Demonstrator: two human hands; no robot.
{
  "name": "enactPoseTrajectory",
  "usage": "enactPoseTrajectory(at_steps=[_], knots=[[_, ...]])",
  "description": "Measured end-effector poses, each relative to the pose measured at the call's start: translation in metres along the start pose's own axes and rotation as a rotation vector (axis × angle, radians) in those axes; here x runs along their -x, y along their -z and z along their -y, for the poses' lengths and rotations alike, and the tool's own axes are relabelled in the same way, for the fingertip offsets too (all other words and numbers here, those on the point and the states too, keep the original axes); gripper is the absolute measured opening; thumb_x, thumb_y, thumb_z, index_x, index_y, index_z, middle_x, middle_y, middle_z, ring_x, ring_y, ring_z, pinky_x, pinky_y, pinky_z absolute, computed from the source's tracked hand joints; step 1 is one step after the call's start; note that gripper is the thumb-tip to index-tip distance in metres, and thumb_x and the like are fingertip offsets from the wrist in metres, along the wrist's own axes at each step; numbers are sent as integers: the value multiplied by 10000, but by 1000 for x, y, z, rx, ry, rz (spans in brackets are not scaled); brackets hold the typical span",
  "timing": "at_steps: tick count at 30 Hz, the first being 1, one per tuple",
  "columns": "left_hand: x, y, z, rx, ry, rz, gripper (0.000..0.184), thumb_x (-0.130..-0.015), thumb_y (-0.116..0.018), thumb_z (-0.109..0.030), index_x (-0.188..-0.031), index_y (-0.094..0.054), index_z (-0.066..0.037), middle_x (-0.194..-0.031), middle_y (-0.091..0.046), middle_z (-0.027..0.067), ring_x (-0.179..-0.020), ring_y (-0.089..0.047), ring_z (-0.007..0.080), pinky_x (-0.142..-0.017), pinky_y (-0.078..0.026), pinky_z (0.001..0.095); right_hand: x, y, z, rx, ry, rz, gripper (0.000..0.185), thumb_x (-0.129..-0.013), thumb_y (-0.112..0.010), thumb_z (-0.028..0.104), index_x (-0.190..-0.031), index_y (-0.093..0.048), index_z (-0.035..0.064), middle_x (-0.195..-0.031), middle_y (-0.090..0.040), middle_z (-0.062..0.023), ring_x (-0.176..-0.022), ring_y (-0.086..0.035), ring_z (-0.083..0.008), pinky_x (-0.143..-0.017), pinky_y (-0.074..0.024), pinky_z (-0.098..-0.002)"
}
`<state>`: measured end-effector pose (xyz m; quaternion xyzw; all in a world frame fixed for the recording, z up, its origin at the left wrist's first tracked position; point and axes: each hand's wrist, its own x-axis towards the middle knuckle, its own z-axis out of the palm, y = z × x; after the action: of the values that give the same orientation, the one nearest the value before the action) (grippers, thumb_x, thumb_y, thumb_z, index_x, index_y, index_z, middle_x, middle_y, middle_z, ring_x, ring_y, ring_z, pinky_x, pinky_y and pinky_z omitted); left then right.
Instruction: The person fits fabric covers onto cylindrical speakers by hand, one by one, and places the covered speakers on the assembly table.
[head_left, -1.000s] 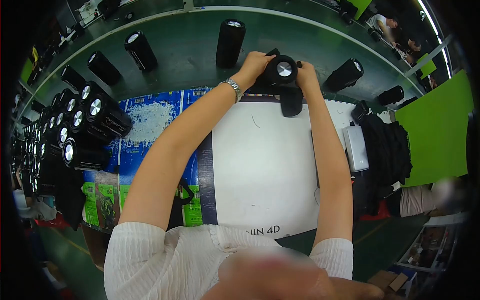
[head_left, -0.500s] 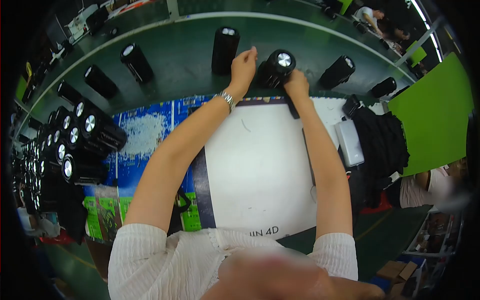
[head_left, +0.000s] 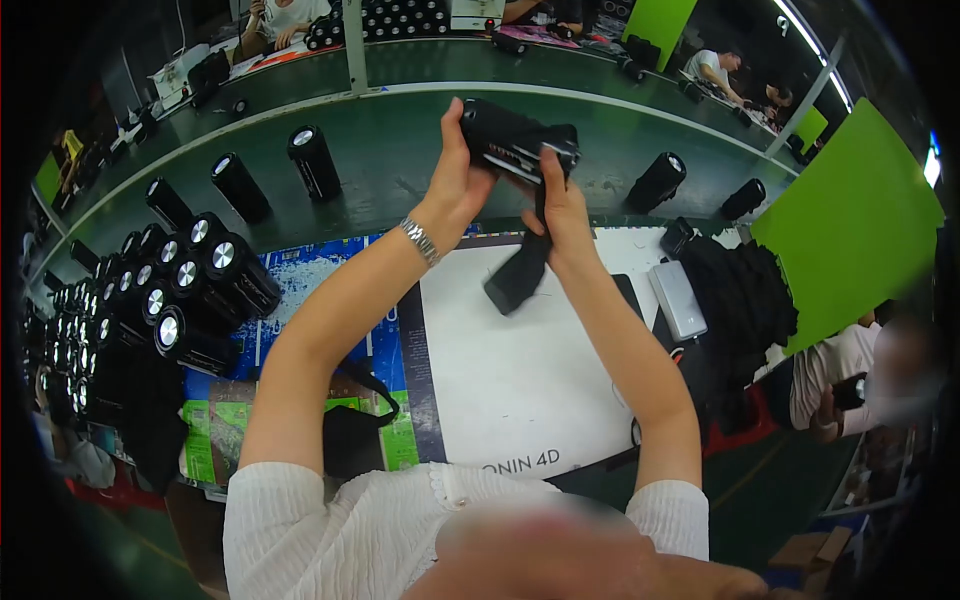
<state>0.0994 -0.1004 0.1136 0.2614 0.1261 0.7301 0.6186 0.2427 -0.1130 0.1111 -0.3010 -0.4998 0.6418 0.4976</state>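
Above the far edge of the white mat, a black cylindrical speaker is tilted nearly on its side between my two hands. My left hand, with a silver watch at the wrist, supports its left end with the thumb up. My right hand grips the right end, thumb laid along the side. A wide black strap hangs below my right hand over the mat. The fingers under the speaker are partly hidden.
Upright black speakers stand spaced along the green conveyor. Many more speakers are massed at the left. A white box and black cloth lie right, beside a green panel. People work across the line.
The speaker by my right hand has been lifted and tilted, and my left hand has closed on it too. A strap now hangs over the mat. The camera view has shifted.
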Motion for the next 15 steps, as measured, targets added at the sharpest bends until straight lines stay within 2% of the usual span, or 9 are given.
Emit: enactPoseTrajectory(at_steps=[1,2,4,5,8,9,12,14,15], knots=[[11,-4,-6,-44,10,49,540,-856,-549,-571,-1110,-563,-94,-1042,-599,70,-1051,-541,210,-1016,-350,414,8,-9,6,-49,63,-55,624,-815,-668,510,-1179,-473,42,-1110,-572,-99,-948,-632,-184,-393,-268,-208],[20,-4,-13,-135,67,-13,510,-864,-554,-552,-1087,-569,-94,-1043,-605,60,-1057,-536,199,-999,-354,399,15,-15,8,-97,123,-109,560,-820,-692,453,-1153,-495,48,-1076,-585,-87,-919,-628,-169,-387,-258,-209],[36,2,-32,-318,183,-138,452,-879,-564,-514,-1042,-581,-92,-1045,-617,40,-1069,-528,177,-965,-361,370,19,-10,-3,68,241,-199,494,-806,-725,367,-1114,-521,38,-1022,-600,-70,-877,-609,-145,-441,-327,-208],[42,1,-41,-539,192,-228,442,-887,-592,-445,-1095,-586,-55,-1040,-609,42,-1029,-531,152,-916,-382,305,20,-9,-4,148,306,-208,465,-796,-739,325,-1093,-530,34,-993,-603,-64,-846,-600,-134,-487,-361,-213],[48,4,-50,-895,-180,-148,387,-881,-635,-343,-1114,-613,-35,-998,-618,41,-943,-557,129,-831,-422,262,32,-8,-8,382,499,-174,394,-756,-777,200,-1023,-550,22,-901,-605,-51,-737,-573,-100,-663,-464,-238],[49,2,-53,-959,-183,-65,363,-885,-629,-318,-1120,-620,-41,-1023,-626,44,-944,-561,125,-825,-425,258,39,-10,-8,382,382,-156,419,-736,-789,170,-1038,-549,6,-903,-611,-55,-792,-585,-125,-712,-477,-260],[49,-7,-57,-1175,-162,174,311,-894,-617,-263,-1119,-643,-49,-1052,-649,49,-934,-572,114,-807,-431,246,31,2,-36,673,562,-93,535,-666,-815,204,-1077,-541,-4,-968,-609,-117,-887,-619,-211,-786,-486,-309],[41,-1,-51,-1361,-87,315,295,-895,-614,-255,-1090,-662,-39,-1013,-666,47,-912,-578,106,-793,-433,236,39,-6,-34,636,524,-48,577,-645,-817,228,-1096,-539,0,-1030,-590,-138,-956,-607,-247,-828,-473,-328],[35,7,-45,-1350,-9,305,327,-897,-615,-258,-1104,-649,-7,-1019,-664,51,-902,-576,103,-760,-433,223,37,-4,-38,677,496,-36,585,-647,-816,239,-1101,-536,0,-1039,-586,-141,-968,-601,-255,-838,-469,-334]])
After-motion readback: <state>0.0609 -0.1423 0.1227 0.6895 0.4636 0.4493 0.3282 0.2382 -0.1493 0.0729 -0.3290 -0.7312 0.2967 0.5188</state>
